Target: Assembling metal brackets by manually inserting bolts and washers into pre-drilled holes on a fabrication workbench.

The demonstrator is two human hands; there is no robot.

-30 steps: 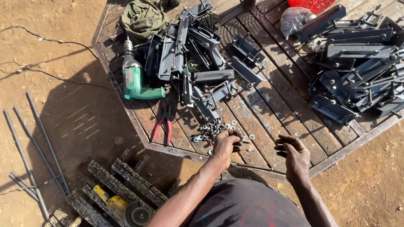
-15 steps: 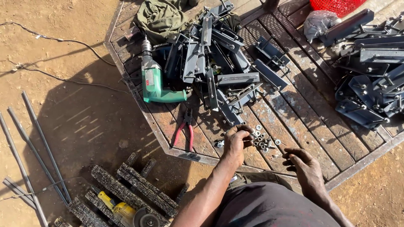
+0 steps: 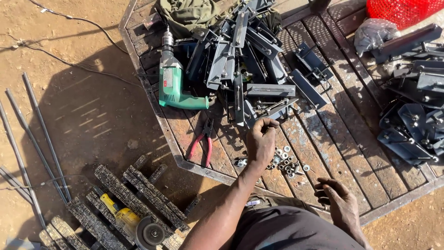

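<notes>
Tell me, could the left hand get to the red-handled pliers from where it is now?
Probably yes. The left hand hovers over the wooden platform by the loose nuts and washers, and the pliers lie just to its left on bare boards, with nothing on top of them or between.

left hand (image 3: 261, 141) lifted off nuts and washers (image 3: 286, 162), fingers curled

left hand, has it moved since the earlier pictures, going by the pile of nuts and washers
Yes. The left hand has lifted off the pile of nuts and washers and moved away from the body, toward the grey metal brackets, fingers curled.
</notes>
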